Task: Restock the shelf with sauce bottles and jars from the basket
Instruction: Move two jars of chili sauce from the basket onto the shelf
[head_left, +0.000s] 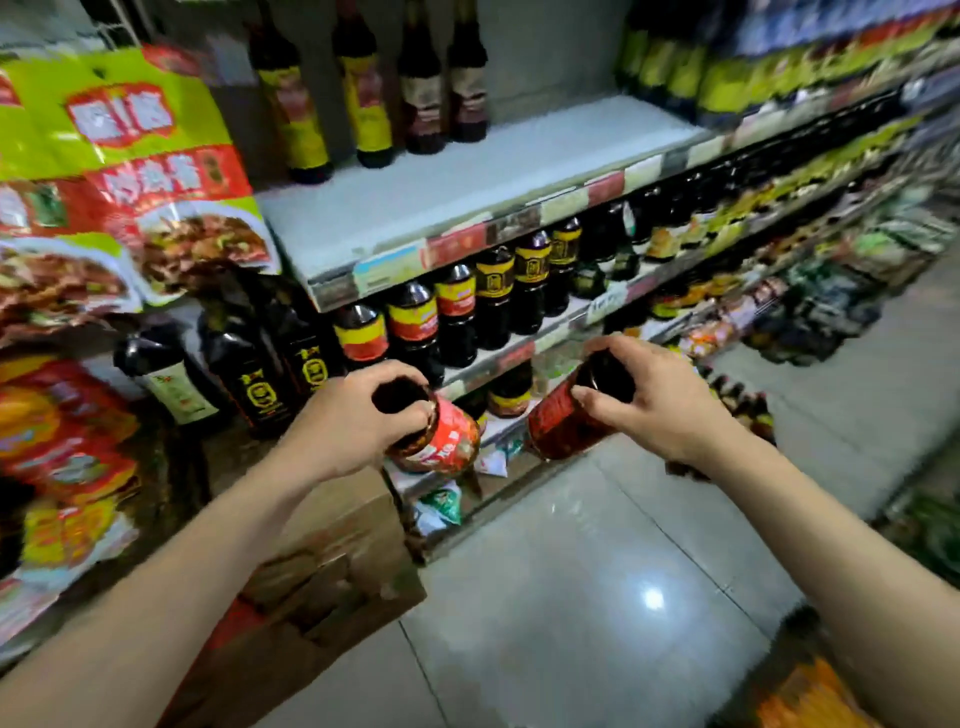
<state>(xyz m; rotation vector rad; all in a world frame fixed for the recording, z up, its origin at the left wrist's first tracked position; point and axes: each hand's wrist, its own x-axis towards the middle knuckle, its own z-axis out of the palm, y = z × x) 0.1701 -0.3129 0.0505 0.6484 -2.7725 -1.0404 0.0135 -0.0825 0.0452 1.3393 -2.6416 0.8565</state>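
Left hand (345, 415) grips red-labelled jar (441, 441) by its dark lid, frame centre; right hand (660, 400) clasps dark-red jar (561, 421), tilted; contents unreadable; cardboard box (322, 571) lower left

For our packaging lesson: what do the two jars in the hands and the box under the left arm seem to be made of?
Left hand's jar: probably glass, since dark sauce shows above a glossy red-and-white label.
Right hand's jar: likely glass too, though its red label covers most of it.
Box: corrugated cardboard by its look, matte brown with folded flaps.
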